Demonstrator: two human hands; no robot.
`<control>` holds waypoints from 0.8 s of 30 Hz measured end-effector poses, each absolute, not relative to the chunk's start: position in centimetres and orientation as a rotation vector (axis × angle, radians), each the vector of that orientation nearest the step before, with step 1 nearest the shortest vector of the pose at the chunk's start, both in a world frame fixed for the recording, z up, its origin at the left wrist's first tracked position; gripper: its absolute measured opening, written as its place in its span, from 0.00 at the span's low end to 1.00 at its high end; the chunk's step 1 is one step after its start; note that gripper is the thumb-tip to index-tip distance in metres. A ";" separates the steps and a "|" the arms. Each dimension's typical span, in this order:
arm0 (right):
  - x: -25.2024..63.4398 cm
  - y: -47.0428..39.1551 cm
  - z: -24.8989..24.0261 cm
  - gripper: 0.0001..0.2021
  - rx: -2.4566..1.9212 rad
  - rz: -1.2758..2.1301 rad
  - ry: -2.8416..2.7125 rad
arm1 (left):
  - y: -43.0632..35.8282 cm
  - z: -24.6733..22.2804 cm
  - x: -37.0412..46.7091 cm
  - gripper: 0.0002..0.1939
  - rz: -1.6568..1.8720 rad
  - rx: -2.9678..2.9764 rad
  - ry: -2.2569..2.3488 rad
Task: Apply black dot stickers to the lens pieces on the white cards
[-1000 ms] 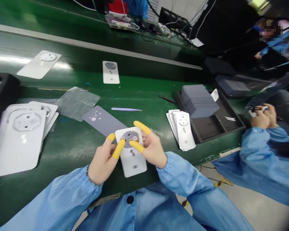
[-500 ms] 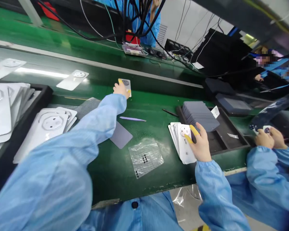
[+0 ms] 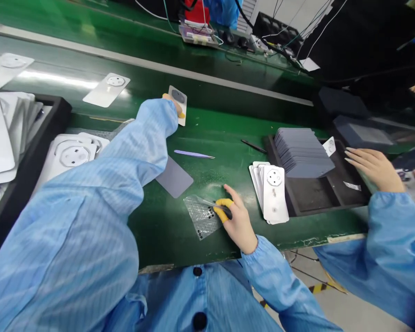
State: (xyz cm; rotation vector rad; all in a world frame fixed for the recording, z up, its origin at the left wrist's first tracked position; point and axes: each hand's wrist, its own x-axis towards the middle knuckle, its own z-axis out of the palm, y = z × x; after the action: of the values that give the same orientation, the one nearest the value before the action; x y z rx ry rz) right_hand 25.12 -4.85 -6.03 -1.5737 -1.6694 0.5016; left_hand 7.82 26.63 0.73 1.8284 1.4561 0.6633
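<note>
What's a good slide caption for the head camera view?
Left hand on a white card, right hand holding a slim dark-ended tool over a clear plastic sheet bearing small black pieces.

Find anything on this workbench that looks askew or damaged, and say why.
A shiny strip lies loose and askew in the black tray, unlike the ordered gray stack; the bench's front edge looks ragged.

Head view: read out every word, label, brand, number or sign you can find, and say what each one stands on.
No word or number can be read.
Stacked white cards: small dark marks below the round pattern, too small to read.
Card at the left hand: no text legible.
Clear strip in the tray: too small to read.
Floor tape: yellow and black stripes, no lettering visible.
</note>
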 end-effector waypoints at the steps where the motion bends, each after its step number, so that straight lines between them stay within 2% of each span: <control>1: 25.4 -4.7 -5.6 0.04 -1.546 0.578 -1.645 | 26.3 1.2 7.8 0.23 0.673 1.780 1.468; 3: 26.3 -4.2 -4.2 0.10 -1.490 0.816 -1.568 | 25.1 2.1 7.7 0.26 0.719 1.665 1.466; 7: 28.0 -2.6 -0.8 0.25 -1.297 1.476 -1.175 | 19.3 2.9 7.1 0.23 0.774 1.478 1.311; 9: 28.1 -1.6 0.1 0.28 -1.225 1.573 -1.051 | 15.0 2.7 6.3 0.22 0.697 1.329 1.269; 11: 27.5 -0.7 0.1 0.30 -1.177 1.574 -1.004 | 10.5 2.1 5.4 0.28 0.577 1.137 1.166; 13: 26.5 -0.1 -0.8 0.31 -1.179 1.519 -1.038 | 6.5 1.3 4.8 0.35 0.486 1.027 1.053; 14: 25.9 0.1 -1.4 0.31 -1.200 1.449 -1.089 | 4.9 0.9 4.6 0.35 0.434 0.961 1.000; 16: 24.9 -0.1 -2.4 0.28 -1.289 1.156 -1.261 | 2.7 -0.1 4.5 0.30 0.376 0.893 0.991; 20: 23.5 -1.6 -3.4 0.15 -1.343 0.293 -1.688 | 1.2 -1.7 4.7 0.22 0.465 0.898 1.081; 22: 23.1 -2.5 -3.6 0.10 -1.256 0.140 -1.893 | 1.0 -2.1 4.8 0.22 0.505 0.927 1.083; 24: 22.8 -3.1 -3.9 0.09 -1.197 0.150 -2.018 | 0.9 -2.2 4.7 0.21 0.532 0.971 1.068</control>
State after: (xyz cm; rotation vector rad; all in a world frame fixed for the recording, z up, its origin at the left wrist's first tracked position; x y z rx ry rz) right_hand 22.84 -3.10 -3.91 -1.1971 -2.0176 0.1505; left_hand 4.71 0.90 -2.24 0.9712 1.0683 0.5324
